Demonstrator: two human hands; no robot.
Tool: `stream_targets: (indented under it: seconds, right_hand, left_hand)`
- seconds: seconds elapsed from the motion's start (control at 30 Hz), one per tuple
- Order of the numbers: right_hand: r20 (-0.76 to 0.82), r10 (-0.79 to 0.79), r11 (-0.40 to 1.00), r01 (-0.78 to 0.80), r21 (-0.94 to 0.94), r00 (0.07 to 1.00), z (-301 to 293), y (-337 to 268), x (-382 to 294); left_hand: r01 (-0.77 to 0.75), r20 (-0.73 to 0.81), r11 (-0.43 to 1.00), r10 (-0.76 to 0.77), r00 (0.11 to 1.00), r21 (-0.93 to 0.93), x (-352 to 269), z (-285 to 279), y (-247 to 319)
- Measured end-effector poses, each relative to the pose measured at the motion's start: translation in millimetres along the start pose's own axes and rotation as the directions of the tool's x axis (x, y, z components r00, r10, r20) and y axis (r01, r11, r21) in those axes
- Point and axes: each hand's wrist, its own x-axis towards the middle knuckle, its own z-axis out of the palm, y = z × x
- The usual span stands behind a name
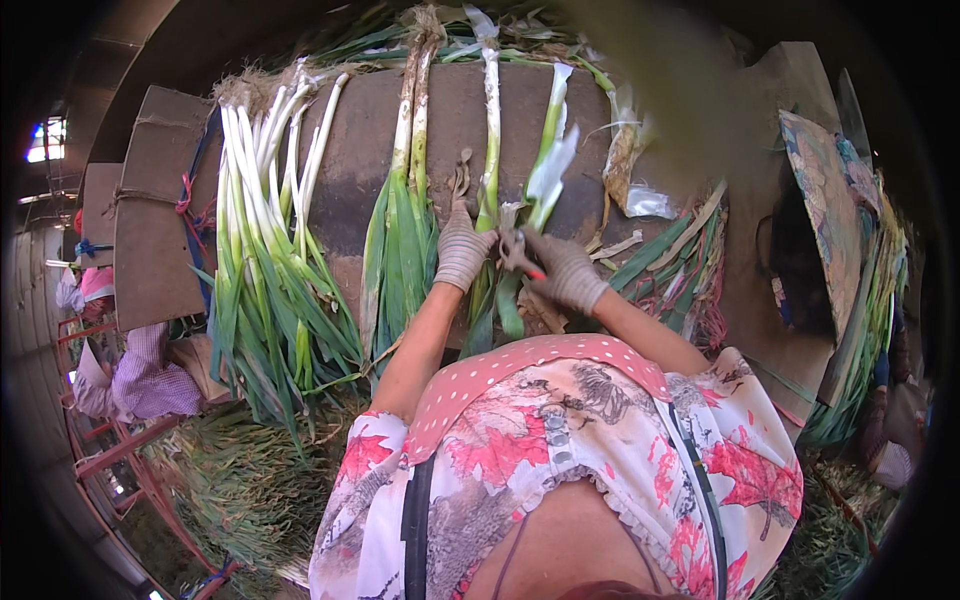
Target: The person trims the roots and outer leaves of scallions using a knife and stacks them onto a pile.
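My left hand [461,251], in a striped knit glove, grips a leek [491,161] at its green part, with the white, root end pointing away from me. Close beside it, my gloved right hand [566,270] closes on a white-and-green strip of leek sheath [551,165]. A small red object [535,273] shows at the right fingers; blur hides what it is. Two untrimmed leeks [409,142] with soil on their stems lie just left of my left hand. Further left rests a pile of clean white leeks [262,172], roots away from me.
A worn brown work board [352,150] lies under the leeks. Peeled scraps [626,165] and cut leaves with pink twine [675,277] are on the right. Cardboard panels [165,202] stand at the left. Leaf waste [247,480] covers the floor. Another person in a checked sleeve [154,375] is at left.
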Motion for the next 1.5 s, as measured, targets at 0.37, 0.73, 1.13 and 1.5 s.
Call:
stream_targets:
  seconds: [0.37, 0.73, 1.13, 1.5]
  right_hand:
    - [-0.031, -0.092, 0.995, 0.091, -0.045, 0.995, 24.3, -4.6, -50.4]
    - [-0.228, 0.042, 0.999, -0.046, -0.011, 0.973, -36.0, -4.3, 79.8]
    - [-0.141, 0.14, 0.983, -0.155, -0.095, 0.98, -92.3, 13.2, 206.8]
    - [-0.297, 0.381, 0.407, 0.13, 0.904, 0.876, -158.6, 76.2, 212.6]
  left_hand:
    - [0.039, 0.032, 0.901, -0.028, 0.999, -0.432, 13.1, 1.8, -17.4]
    - [0.209, 0.203, 0.65, -0.086, 0.975, -0.731, -5.8, -18.6, -30.2]
    - [0.29, 0.167, 0.527, -0.268, 0.949, -0.799, -6.7, -15.6, -28.9]
    - [0.044, 0.179, 0.848, 0.061, 0.982, -0.529, -59.2, -108.7, -6.5]
